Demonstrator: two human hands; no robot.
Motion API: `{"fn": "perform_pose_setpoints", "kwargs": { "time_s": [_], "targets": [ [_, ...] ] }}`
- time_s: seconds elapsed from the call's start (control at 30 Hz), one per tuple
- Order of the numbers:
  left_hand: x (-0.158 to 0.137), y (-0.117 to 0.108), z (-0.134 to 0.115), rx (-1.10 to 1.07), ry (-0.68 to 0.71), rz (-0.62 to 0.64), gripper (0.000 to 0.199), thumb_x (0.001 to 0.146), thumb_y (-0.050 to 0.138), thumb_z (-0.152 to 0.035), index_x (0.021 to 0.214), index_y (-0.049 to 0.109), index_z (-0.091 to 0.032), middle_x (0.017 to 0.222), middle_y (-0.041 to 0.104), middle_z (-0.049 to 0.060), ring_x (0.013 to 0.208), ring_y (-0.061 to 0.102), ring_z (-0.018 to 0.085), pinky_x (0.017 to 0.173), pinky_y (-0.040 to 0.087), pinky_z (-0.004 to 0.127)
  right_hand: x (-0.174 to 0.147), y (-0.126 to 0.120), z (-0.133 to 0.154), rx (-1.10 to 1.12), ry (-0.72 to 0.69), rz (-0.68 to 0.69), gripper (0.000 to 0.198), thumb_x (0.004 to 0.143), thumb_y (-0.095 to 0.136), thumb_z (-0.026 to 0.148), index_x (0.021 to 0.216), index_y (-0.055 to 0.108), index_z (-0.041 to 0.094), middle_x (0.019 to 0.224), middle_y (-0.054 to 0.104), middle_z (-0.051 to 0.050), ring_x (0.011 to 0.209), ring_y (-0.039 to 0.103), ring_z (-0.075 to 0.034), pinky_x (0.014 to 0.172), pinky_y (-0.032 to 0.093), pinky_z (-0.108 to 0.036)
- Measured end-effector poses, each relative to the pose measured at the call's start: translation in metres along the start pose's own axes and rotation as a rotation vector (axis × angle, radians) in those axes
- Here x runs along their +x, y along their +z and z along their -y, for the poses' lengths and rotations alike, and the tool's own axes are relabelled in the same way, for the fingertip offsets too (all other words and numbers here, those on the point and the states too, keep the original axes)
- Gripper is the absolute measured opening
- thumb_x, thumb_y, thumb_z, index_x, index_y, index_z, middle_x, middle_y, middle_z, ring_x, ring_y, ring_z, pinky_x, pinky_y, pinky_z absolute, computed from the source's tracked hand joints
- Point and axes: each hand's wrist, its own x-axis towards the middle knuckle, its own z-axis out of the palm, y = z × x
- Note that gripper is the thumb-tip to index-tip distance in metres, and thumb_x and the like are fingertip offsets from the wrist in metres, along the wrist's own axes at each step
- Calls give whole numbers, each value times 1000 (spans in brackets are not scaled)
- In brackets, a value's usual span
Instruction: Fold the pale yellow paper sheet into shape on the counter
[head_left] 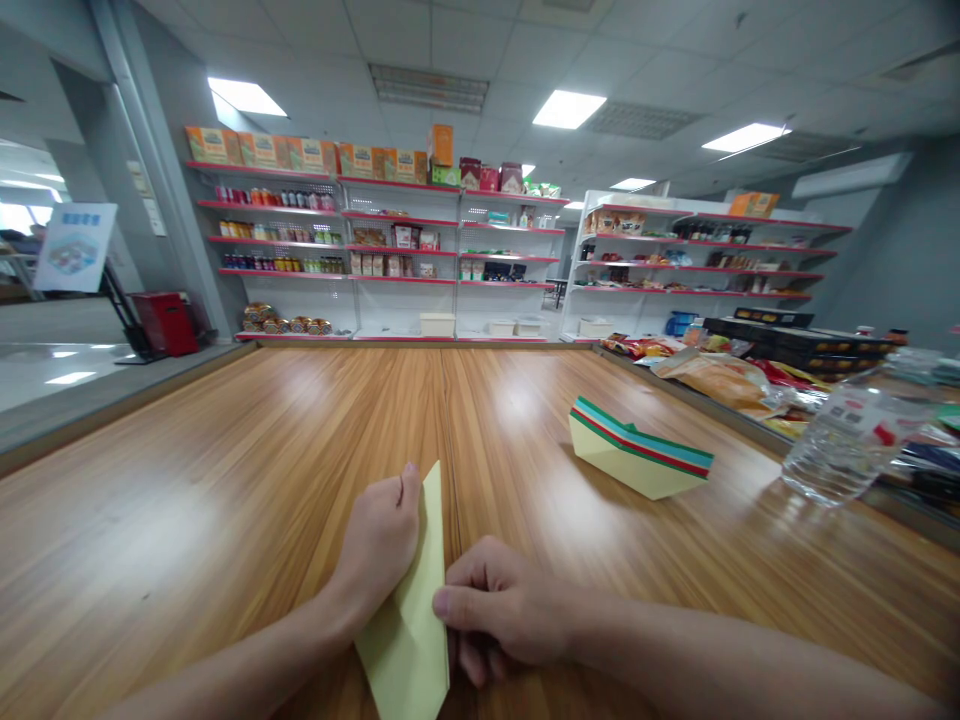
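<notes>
Head view, clock centred on the folded yellow paper (pixel 409 640), 12 pointing away from the wearer. Paper lies at the near side of the wood-grain table (pixel 225 450), between both hands, narrow tip towards 12, broad end reaching the lower frame border. Right hand (pixel 517 605), at 3: thumb on the paper's right edge, fingers curled behind, pinching it. Left hand (pixel 382 530), at 11: curled against the left edge, thumb raised; whether its hidden fingers grip, cannot tell.

Edges: raised table rims at 10 and 12. Widest room for moving spans 9 to 12. At 2, a striped paper boat (pixel 630 467) stands apart from the hands; farther out, packets (pixel 720 378). A clear bottle (pixel 836 450), between 2 and 3, narrows that side.

Writing: bottle label too small to read. Lettering on orange boxes (pixel 364 162) atop the shelves (pixel 401 280), near 12, and signboard (pixel 79 245), at 10: illegible.
</notes>
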Motion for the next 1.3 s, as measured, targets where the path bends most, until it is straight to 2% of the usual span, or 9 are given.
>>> {"fn": "perform_pose_setpoints", "kwargs": {
  "time_s": [0.13,0.23,0.37,0.5,0.63,0.77,0.9,1.1,1.3],
  "targets": [
    [-3,0,0,-25,-17,74,44,85,33,-45,49,29,-20,47,31,-4,44,31,11,44,20,25,2,-2,1,-32,-18,-99,42,81,46,46,57,51,12,45,51,2,28,39,-4,25,25,-13],
    [-6,1,-2,-102,-13,140,44,85,33,-48,51,31,-20,49,34,-4,45,32,11,44,21,24,1,-5,0,-69,-99,-183,42,81,47,45,53,47,13,44,49,3,29,38,-3,27,25,-12],
    [-12,3,-7,-210,-12,244,44,85,33,-51,53,30,-20,51,30,-5,45,29,10,42,22,23,-3,-8,-3,-63,-206,-130,42,79,51,46,57,53,11,44,49,3,31,39,-3,29,29,-12],
    [-16,5,-11,-201,26,241,47,85,30,-53,52,31,-20,50,30,-5,45,29,10,42,23,22,-2,-7,-5,19,-180,-92,44,75,55,50,57,54,10,44,51,1,30,41,-4,27,29,-13],
    [-21,4,-12,-227,34,306,52,86,29,-52,49,41,-18,47,41,-2,44,39,11,41,27,22,2,-8,-6,130,-146,-149,43,71,54,50,55,54,11,42,51,1,28,39,-4,25,27,-12],
    [-24,2,-15,-319,6,411,56,86,31,-53,49,51,-15,44,51,2,40,46,13,38,29,22,0,-8,-7,168,-148,-111,38,70,54,45,55,55,9,44,52,-1,29,41,-5,25,28,-13],
    [-26,1,-18,-392,-16,448,57,84,34,-55,50,56,-15,43,56,4,39,49,14,37,32,23,-1,-8,-7,168,-154,-98,38,70,54,43,53,55,9,43,52,-1,28,40,-5,24,27,-13],
    [-30,-2,-26,-520,73,652,62,89,27,-48,49,61,-15,47,61,5,46,57,16,52,46,25,3,-12,-9,174,-246,-267,41,69,55,46,50,55,10,39,50,0,28,40,-4,25,27,-13],
    [-30,-4,-29,-583,78,717,63,90,26,-48,51,64,-16,49,63,7,48,59,17,53,47,26,1,-15,-9,201,-227,-198,41,70,57,47,57,58,8,42,53,0,28,41,-5,24,26,-13]
  ]
}}
